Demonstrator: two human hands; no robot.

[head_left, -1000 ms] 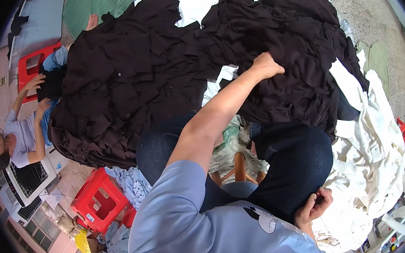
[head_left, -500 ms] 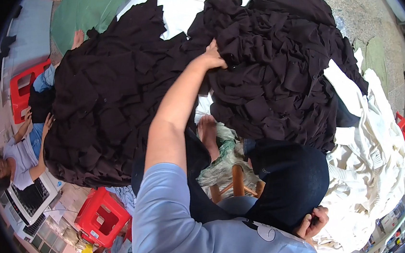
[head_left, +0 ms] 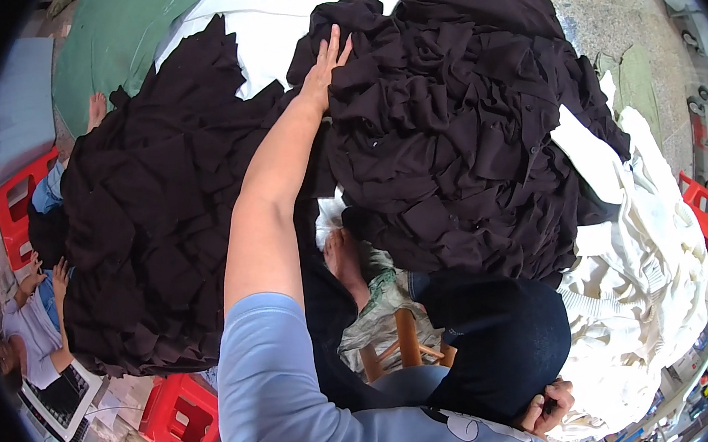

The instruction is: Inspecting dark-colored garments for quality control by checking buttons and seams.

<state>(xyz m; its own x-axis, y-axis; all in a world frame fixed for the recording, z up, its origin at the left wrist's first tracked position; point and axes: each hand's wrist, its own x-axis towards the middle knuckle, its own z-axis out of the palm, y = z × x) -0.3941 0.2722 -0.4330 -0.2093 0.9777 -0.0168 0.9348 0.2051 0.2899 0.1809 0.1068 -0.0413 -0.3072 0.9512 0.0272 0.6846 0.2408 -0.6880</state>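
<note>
My left hand (head_left: 327, 70) reaches far out, fingers spread and lying on the left edge of a big heap of dark brown-black buttoned garments (head_left: 456, 136). It grips nothing that I can see. A second heap of dark cloth pieces (head_left: 149, 188) lies left of my forearm, close against the first. My right hand (head_left: 549, 407) rests on my right thigh beside the dark trousers (head_left: 506, 325). Its fingers are curled in; something dark shows between them, too small to name.
White knit garments (head_left: 629, 281) are piled at the right. White cloth (head_left: 278, 25) and a green sheet (head_left: 120, 48) lie beyond the heaps. Red stools (head_left: 182, 421) stand at the left, where another person's hands (head_left: 59, 280) touch the left heap. A wooden stool (head_left: 407, 338) is between my legs.
My left hand has moved farther out along the right heap's edge, and its fingers have gone from bent to spread. The view has shifted slightly. My right hand stays on the thigh.
</note>
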